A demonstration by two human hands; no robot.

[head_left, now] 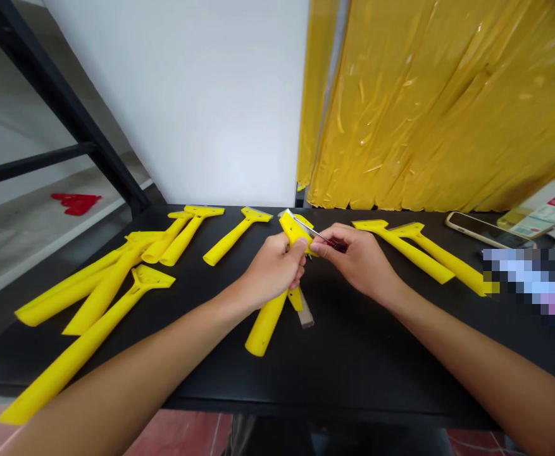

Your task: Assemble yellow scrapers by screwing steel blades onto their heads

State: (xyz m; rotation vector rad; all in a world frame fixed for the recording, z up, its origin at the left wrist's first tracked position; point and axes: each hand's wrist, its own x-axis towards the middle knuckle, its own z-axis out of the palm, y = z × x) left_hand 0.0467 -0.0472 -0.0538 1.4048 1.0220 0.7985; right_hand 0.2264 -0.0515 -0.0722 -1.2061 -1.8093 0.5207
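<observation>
My left hand (pixel 280 263) is closed around a yellow scraper (pixel 265 324), its handle slanting down toward me and its head up. In my right hand (pixel 353 253) is a thin screwdriver (pixel 316 235) with a dark red handle, pinched between the fingers. Its metal shaft reaches across to the head of the held scraper; whether the tip touches a screw is too small to tell. Beneath my left hand, another yellow piece and a flat grey blade-like strip (pixel 307 313) show on the black table (pixel 353 354). Part of the held scraper is hidden by my fingers.
Several yellow scrapers (pixel 92 345) lie along the left side, and one (pixel 232 240) lies behind my left hand. Two more (pixel 419 253) rest at the right. Beyond them are a phone (pixel 488 231) and a box (pixel 550 206). A white panel (pixel 201 101) stands behind.
</observation>
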